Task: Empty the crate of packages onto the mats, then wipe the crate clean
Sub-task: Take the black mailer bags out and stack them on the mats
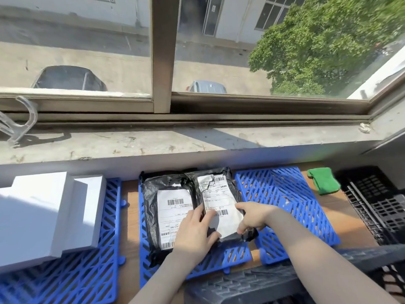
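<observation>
Fingers (198, 212) of the left hand (195, 235) lie straight and flat across two black packages, grasping nothing. The right hand (252, 218) grips the near right edge of the right package (219, 194), index finger stretched over its label. A dark crate (263, 279) rim crosses nearest, under the arms. The right package and the left package (168, 216) lie flat, labels up, touching, on the middle mat (219, 260). Their long axes run away from the person, and the right one's near end swings slightly right. White boxes (43, 216) sit on the left mat (98, 260). Farther right, a green cloth (323, 179) lies on the bench (129, 216) beside the right mat (285, 194).
</observation>
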